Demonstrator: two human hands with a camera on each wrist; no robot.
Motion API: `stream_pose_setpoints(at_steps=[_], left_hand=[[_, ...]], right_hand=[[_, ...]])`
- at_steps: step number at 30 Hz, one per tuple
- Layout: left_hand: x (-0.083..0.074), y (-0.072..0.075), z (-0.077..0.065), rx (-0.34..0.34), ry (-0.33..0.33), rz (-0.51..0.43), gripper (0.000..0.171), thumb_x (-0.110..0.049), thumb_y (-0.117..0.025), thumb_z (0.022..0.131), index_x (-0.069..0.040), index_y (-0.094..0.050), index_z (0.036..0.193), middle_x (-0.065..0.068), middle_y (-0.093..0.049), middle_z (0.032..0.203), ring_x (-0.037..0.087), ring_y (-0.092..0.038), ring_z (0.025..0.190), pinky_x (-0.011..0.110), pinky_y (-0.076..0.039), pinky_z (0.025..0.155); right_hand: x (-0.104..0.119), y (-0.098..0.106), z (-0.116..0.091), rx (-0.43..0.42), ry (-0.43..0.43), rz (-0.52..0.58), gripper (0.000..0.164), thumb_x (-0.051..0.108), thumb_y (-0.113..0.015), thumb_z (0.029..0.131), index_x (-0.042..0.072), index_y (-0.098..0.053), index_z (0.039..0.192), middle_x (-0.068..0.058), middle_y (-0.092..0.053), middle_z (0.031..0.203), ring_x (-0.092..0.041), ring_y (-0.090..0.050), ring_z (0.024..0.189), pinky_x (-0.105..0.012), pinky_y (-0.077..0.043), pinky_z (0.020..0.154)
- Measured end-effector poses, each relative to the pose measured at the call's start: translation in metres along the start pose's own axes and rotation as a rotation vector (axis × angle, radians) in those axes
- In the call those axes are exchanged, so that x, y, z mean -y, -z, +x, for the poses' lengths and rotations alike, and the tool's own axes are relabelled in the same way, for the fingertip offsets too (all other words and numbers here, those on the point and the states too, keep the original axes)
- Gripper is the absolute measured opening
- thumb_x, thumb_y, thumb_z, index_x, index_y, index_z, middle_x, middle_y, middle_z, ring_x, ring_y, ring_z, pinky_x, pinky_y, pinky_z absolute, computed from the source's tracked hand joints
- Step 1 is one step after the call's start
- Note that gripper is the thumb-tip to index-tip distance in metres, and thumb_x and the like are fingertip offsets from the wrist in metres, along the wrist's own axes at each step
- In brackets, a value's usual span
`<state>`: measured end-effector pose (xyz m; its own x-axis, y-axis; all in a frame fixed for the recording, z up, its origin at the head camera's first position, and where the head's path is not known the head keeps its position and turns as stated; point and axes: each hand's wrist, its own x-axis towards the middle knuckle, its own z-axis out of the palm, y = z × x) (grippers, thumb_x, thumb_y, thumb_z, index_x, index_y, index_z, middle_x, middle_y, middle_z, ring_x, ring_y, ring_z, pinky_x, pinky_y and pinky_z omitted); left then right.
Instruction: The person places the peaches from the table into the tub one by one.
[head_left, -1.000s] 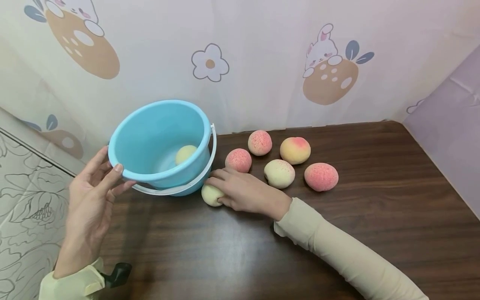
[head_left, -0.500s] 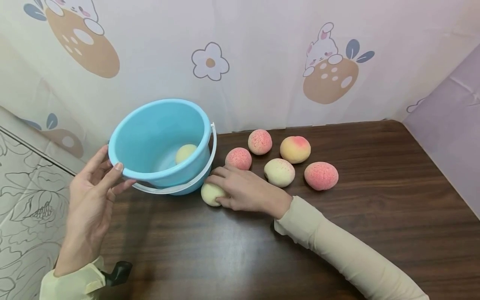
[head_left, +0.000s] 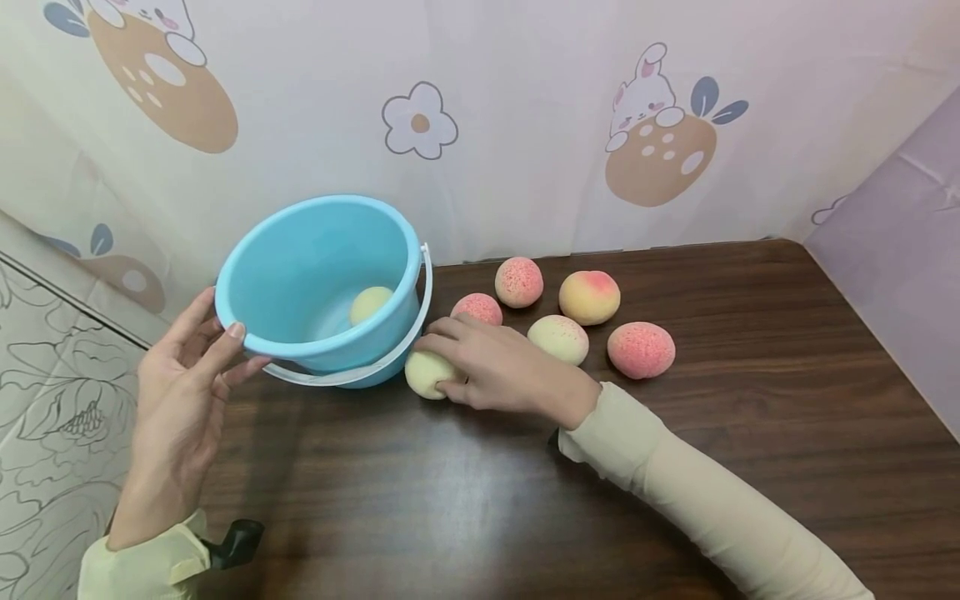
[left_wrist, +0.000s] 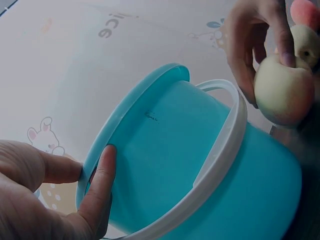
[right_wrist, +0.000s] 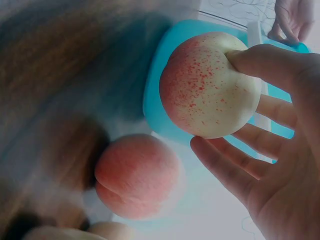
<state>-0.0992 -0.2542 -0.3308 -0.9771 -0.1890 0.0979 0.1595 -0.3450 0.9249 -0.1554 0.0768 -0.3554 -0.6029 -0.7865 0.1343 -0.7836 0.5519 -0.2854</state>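
On the left, my left hand [head_left: 180, 400] pinches the rim of a light blue bucket [head_left: 292, 258], thumb on one side and fingers on the other. The bucket leans, its mouth turned partly towards me, and one pale peach [head_left: 369, 305] lies inside. Just right of the bucket, my right hand [head_left: 510, 367] grips another peach [head_left: 427, 375]. In the right wrist view this held peach [right_wrist: 210, 85] is pale with red specks, and the thumb presses near its top dimple. The bucket's white handle [left_wrist: 220, 155] hangs down along its outer side.
Several more peaches lie right of the bucket: a pink one [head_left: 478, 309] partly behind the right hand, a speckled one [head_left: 519, 282], a yellow one [head_left: 590, 297], a pale one [head_left: 558, 337] and a red one [head_left: 641, 350]. A patterned curtain [head_left: 517, 167] borders the dark wooden table [head_left: 750, 350].
My right hand and its peach have shifted slightly upwards in the head view, covering more of the nearby pink and pale peaches. The left hand keeps its grip on the bucket rim.
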Motion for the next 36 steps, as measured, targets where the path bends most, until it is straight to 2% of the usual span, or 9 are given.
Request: stream_pose_setpoints(at_steps=[7,12,19,26,30,36], left_hand=[[0.0,0.0,0.0,-0.006,0.006,0.013,0.066,0.013,-0.062,0.097,0.002,-0.038,0.158,0.012,-0.062,0.121,0.015,-0.076,0.094,0.033,-0.07,0.077],[0.0,0.0,0.0,-0.007,0.006,0.01,0.067,0.013,-0.062,0.097,0.002,-0.037,0.158,0.011,-0.062,0.122,0.015,-0.076,0.094,0.032,-0.07,0.077],[0.0,0.0,-0.001,-0.006,0.003,0.021,0.067,0.012,-0.062,0.097,0.002,-0.037,0.158,0.012,-0.062,0.122,0.014,-0.075,0.094,0.032,-0.07,0.077],[0.0,0.002,-0.001,-0.006,0.003,0.02,0.067,0.012,-0.062,0.097,0.002,-0.037,0.158,0.011,-0.062,0.122,0.014,-0.075,0.095,0.032,-0.07,0.077],[0.0,0.001,-0.001,-0.009,0.003,0.031,0.066,0.012,-0.063,0.097,0.001,-0.038,0.158,0.011,-0.063,0.121,0.014,-0.076,0.093,0.032,-0.07,0.077],[-0.001,0.0,-0.001,-0.016,0.009,0.06,0.068,0.008,-0.066,0.097,0.0,-0.038,0.159,0.01,-0.063,0.121,0.014,-0.076,0.091,0.032,-0.07,0.077]], right_hand=[[-0.002,0.018,-0.003,-0.037,0.008,-0.036,0.046,0.022,-0.078,0.092,0.015,-0.065,0.136,-0.002,-0.065,0.134,-0.024,-0.058,0.125,-0.036,-0.062,0.1],[-0.004,0.03,-0.007,-0.053,0.016,-0.079,0.046,0.022,-0.079,0.091,0.013,-0.065,0.134,-0.004,-0.066,0.133,-0.025,-0.059,0.121,-0.036,-0.06,0.102],[-0.008,0.048,-0.012,-0.1,0.021,-0.117,0.046,0.018,-0.079,0.089,0.012,-0.064,0.132,-0.005,-0.064,0.129,-0.027,-0.058,0.116,-0.034,-0.062,0.088],[-0.012,0.067,-0.009,-0.125,-0.005,-0.133,0.048,0.022,-0.077,0.09,0.011,-0.062,0.134,-0.008,-0.061,0.128,-0.03,-0.055,0.117,-0.04,-0.061,0.088],[-0.014,0.081,-0.004,-0.136,-0.015,-0.128,0.047,0.024,-0.076,0.091,0.012,-0.061,0.134,-0.008,-0.06,0.128,-0.03,-0.055,0.113,-0.037,-0.062,0.078],[-0.016,0.106,0.003,-0.177,0.001,-0.095,0.045,0.024,-0.077,0.092,0.012,-0.062,0.133,-0.01,-0.059,0.129,-0.029,-0.052,0.111,-0.036,-0.059,0.081]])
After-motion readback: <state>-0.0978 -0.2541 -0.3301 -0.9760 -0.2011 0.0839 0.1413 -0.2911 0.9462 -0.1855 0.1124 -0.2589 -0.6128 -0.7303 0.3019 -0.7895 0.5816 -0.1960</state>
